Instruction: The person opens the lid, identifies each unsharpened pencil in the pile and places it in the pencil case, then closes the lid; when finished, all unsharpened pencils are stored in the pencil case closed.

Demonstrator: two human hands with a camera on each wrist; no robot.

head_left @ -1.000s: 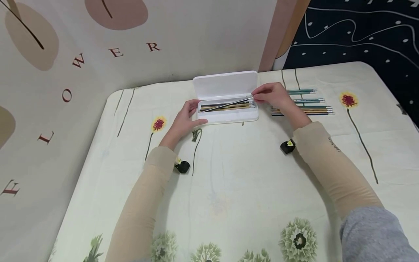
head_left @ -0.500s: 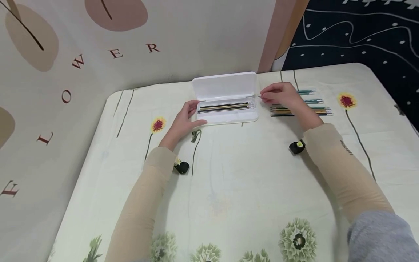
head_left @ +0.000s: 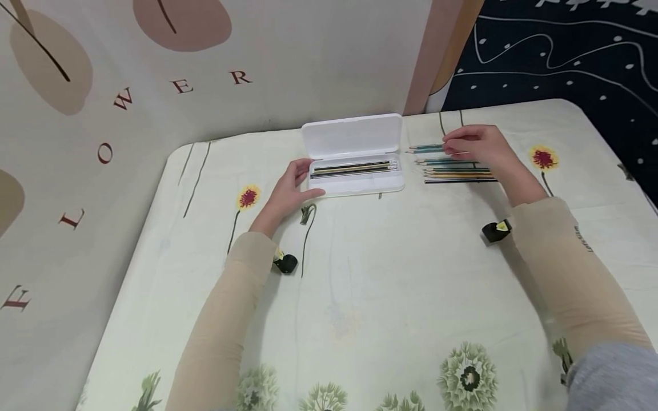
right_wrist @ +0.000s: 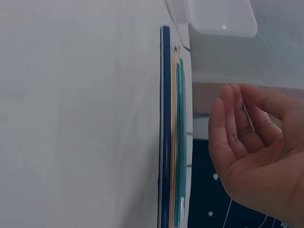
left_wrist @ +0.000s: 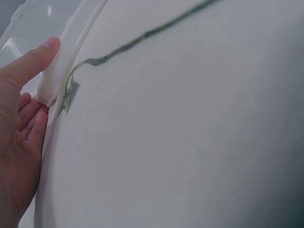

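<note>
The white pencil case (head_left: 360,186) lies with its lid raised, and a few dark and gold pencils (head_left: 352,169) rest side by side in it. At the case's left end my left hand (head_left: 289,191) holds it, thumb (left_wrist: 38,59) by the front edge and fingers around the corner. To the case's right, my right hand (head_left: 480,147) hovers above teal pencils (head_left: 426,148), its fingers loosely bent. No pencil shows between those fingers in the right wrist view. Further teal pencils (head_left: 432,162) and a mixed row of pencils (head_left: 452,174) lie nearer me, partly hidden by the hand.
A wall hanging (head_left: 308,63) with printed letters stands right behind the case, and a dark patterned cloth (head_left: 555,63) hangs at the back right. The flower-print cloth (head_left: 370,274) covers the table. A black wrist camera (head_left: 496,231) sits beneath the right sleeve.
The pencil that lay aslant in the case now lies along the others, released by my right hand. That hand has moved right, over the loose pencils. My left hand stays in place.
</note>
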